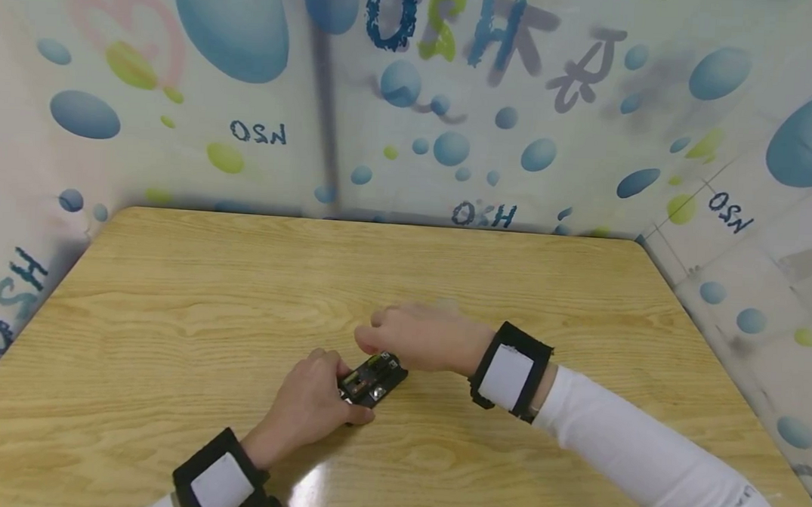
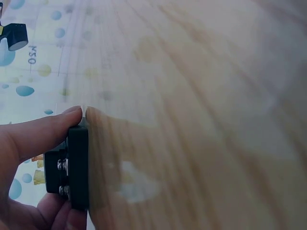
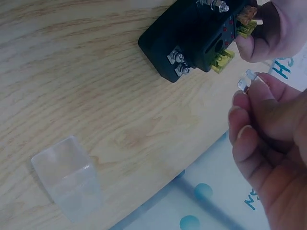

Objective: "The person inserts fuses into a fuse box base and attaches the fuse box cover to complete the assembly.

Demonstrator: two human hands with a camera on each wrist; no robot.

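My left hand (image 1: 311, 397) grips a black fuse box (image 1: 376, 381) by its sides, thumb on one side and fingers on the other, low over the table. In the right wrist view, yellow fuses (image 3: 222, 61) and an orange fuse (image 3: 248, 15) stand in the box, and metal screw terminals (image 3: 178, 57) show along its edge. My right hand (image 1: 423, 337) is just beyond the box. Between its thumb and forefinger it pinches a small clear fuse (image 3: 242, 86), apart from the box. The fingertips hide most of that fuse.
A translucent plastic cover (image 3: 67, 175) lies on the wooden table (image 1: 242, 276), in the right wrist view. Patterned sheets with blue dots (image 1: 451, 148) rise behind the table and along both sides. Both wrists wear black straps (image 1: 513, 368).
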